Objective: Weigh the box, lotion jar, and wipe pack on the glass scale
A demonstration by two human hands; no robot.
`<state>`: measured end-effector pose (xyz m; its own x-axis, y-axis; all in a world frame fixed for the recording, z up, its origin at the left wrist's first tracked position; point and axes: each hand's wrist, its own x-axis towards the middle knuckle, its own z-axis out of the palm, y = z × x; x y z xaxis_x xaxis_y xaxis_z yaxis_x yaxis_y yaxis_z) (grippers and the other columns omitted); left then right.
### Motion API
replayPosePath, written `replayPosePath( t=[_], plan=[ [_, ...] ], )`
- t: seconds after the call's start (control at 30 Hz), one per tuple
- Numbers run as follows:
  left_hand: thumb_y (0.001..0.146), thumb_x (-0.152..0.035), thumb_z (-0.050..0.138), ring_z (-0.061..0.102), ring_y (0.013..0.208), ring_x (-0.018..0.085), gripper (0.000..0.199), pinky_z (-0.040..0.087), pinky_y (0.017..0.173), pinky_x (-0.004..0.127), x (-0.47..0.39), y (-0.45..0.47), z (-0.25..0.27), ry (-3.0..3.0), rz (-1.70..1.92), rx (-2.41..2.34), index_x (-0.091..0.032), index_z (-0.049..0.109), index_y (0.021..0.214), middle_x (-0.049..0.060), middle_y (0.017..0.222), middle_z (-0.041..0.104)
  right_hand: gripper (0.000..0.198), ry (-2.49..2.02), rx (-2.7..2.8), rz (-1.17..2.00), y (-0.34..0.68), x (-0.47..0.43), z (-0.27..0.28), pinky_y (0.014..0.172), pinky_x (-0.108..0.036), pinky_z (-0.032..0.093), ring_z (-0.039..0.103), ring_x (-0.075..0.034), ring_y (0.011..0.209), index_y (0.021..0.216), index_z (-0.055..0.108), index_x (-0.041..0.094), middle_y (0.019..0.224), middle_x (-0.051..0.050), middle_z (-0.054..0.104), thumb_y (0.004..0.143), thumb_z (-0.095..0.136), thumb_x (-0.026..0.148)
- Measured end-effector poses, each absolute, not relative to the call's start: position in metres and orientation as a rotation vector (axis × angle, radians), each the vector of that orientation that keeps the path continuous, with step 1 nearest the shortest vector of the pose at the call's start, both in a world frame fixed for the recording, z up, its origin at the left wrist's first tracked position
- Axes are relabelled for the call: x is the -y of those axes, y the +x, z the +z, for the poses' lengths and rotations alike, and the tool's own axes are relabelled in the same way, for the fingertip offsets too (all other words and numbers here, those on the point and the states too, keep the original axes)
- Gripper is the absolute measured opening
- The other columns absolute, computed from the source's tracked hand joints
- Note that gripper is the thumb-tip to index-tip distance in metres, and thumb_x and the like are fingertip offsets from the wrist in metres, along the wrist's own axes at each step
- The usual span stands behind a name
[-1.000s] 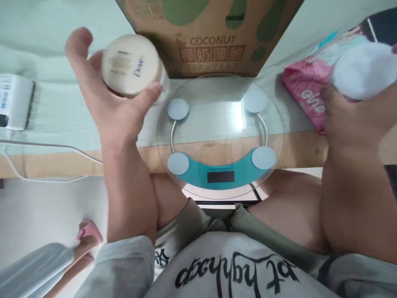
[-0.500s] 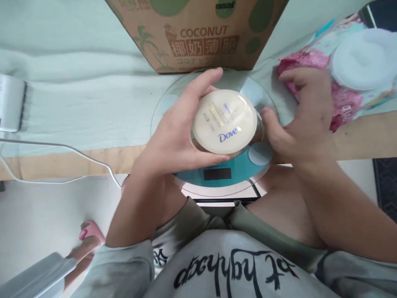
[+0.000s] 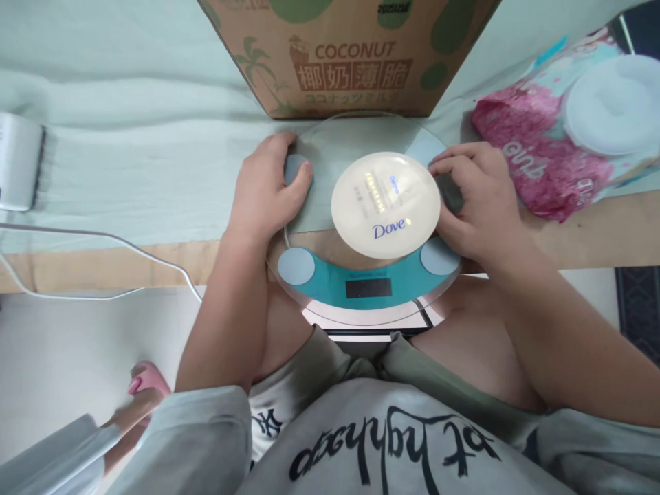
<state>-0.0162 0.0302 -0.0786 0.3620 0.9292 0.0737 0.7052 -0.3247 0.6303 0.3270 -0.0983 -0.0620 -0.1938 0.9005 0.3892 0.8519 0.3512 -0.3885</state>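
Observation:
A round glass weighing scale (image 3: 322,271) with a teal band and a dark display lies at the table's front edge, partly overhanging it. On the scale stands a cream Dove jar (image 3: 386,205), its lid facing up. My left hand (image 3: 268,189) grips the scale's left rim, thumb and fingers curved around a grey round pad (image 3: 298,170). At the right rim, my right hand (image 3: 479,199) has its fingers bent around the scale's edge. Its thumb is close beside the jar; whether they touch is hidden.
Behind the scale stands a cardboard coconut carton (image 3: 355,62). A pink and blue wipes pack (image 3: 541,158) with a white lid lies at the right. At the left are a white box-shaped device (image 3: 19,161) and a white cable (image 3: 118,242). Another person's foot in a pink slipper (image 3: 149,378) shows below.
My left hand has let go of the jar and moved left to the scale's rim. My right hand has come in from beside the wipes pack to the right rim.

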Motion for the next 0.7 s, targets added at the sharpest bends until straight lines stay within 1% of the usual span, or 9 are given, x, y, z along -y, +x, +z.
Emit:
replayPosePath(
  t=[0.07,0.13,0.2,0.27,0.33,0.4,0.47,0.63,0.7],
  plan=[
    [0.094,-0.070,0.074,0.066,0.137,0.036,0.065,0.054,0.126,0.060,-0.028,-0.014,-0.075,2.121,0.632,-1.415,-0.026,0.066,0.142,0.010,0.144,0.073,0.033,-1.516,2.066,0.124,0.328,0.098,-0.061,0.114,-0.051,0.055,0.060,-0.024,0.130,0.128,0.068,0.024,0.136,-0.012,0.063,0.107,0.054,0.046],
    [0.099,-0.070,0.072,0.062,0.145,0.034,0.062,0.050,0.134,0.060,-0.018,-0.008,-0.067,2.108,0.765,-1.406,-0.025,0.064,0.141,0.009,0.145,0.073,0.034,-1.511,2.059,0.122,0.328,0.098,-0.062,0.112,-0.050,0.055,0.061,-0.023,0.128,0.127,0.069,0.024,0.135,-0.012,0.063,0.107,0.053,0.048],
    [0.103,-0.070,0.068,0.051,0.160,0.032,0.061,0.040,0.144,0.060,0.001,0.003,-0.055,2.111,0.915,-1.364,-0.025,0.061,0.144,0.007,0.147,0.071,0.036,-1.509,2.054,0.113,0.328,0.097,-0.063,0.111,-0.048,0.054,0.061,-0.023,0.127,0.126,0.069,0.024,0.134,-0.011,0.063,0.107,0.052,0.050],
    [0.106,-0.070,0.067,0.039,0.170,0.030,0.064,0.032,0.150,0.061,0.025,0.016,-0.042,2.133,0.999,-1.301,-0.025,0.056,0.150,0.007,0.150,0.069,0.038,-1.504,2.054,0.105,0.329,0.096,-0.064,0.111,-0.047,0.054,0.061,-0.022,0.127,0.125,0.070,0.023,0.132,-0.012,0.064,0.108,0.052,0.051],
    [0.105,-0.071,0.068,0.032,0.175,0.030,0.068,0.030,0.151,0.063,0.046,0.028,-0.031,2.160,1.011,-1.240,-0.025,0.053,0.154,0.007,0.155,0.066,0.038,-1.506,2.056,0.108,0.330,0.096,-0.064,0.112,-0.045,0.054,0.061,-0.021,0.127,0.125,0.071,0.022,0.132,-0.012,0.064,0.107,0.053,0.052],
    [0.104,-0.073,0.070,0.031,0.176,0.032,0.073,0.032,0.150,0.065,0.059,0.036,-0.023,2.173,0.996,-1.195,-0.026,0.051,0.157,0.008,0.158,0.063,0.036,-1.514,2.056,0.120,0.330,0.096,-0.063,0.114,-0.045,0.053,0.060,-0.021,0.129,0.126,0.070,0.024,0.133,-0.012,0.063,0.107,0.055,0.050],
    [0.101,-0.076,0.072,0.034,0.175,0.034,0.079,0.036,0.149,0.066,0.063,0.041,-0.019,2.178,0.972,-1.163,-0.026,0.049,0.158,0.009,0.159,0.062,0.034,-1.523,2.052,0.133,0.329,0.096,-0.062,0.115,-0.046,0.052,0.060,-0.022,0.130,0.127,0.070,0.025,0.133,-0.011,0.063,0.107,0.055,0.048],
    [0.089,-0.089,0.078,0.053,0.162,0.037,0.101,0.051,0.140,0.065,0.057,0.045,-0.023,2.270,0.964,-0.955,-0.027,0.044,0.160,0.012,0.162,0.058,0.033,-1.538,2.017,0.170,0.326,0.096,-0.062,0.113,-0.048,0.054,0.060,-0.022,0.127,0.124,0.070,0.024,0.133,-0.011,0.062,0.105,0.056,0.046],
    [0.089,-0.088,0.079,0.049,0.164,0.037,0.102,0.047,0.143,0.066,0.054,0.045,-0.028,2.282,1.002,-0.933,-0.027,0.040,0.161,0.012,0.164,0.055,0.031,-1.570,1.992,0.208,0.327,0.096,-0.063,0.115,-0.049,0.054,0.059,-0.022,0.127,0.124,0.070,0.024,0.135,-0.011,0.062,0.103,0.058,0.044]
  ],
)
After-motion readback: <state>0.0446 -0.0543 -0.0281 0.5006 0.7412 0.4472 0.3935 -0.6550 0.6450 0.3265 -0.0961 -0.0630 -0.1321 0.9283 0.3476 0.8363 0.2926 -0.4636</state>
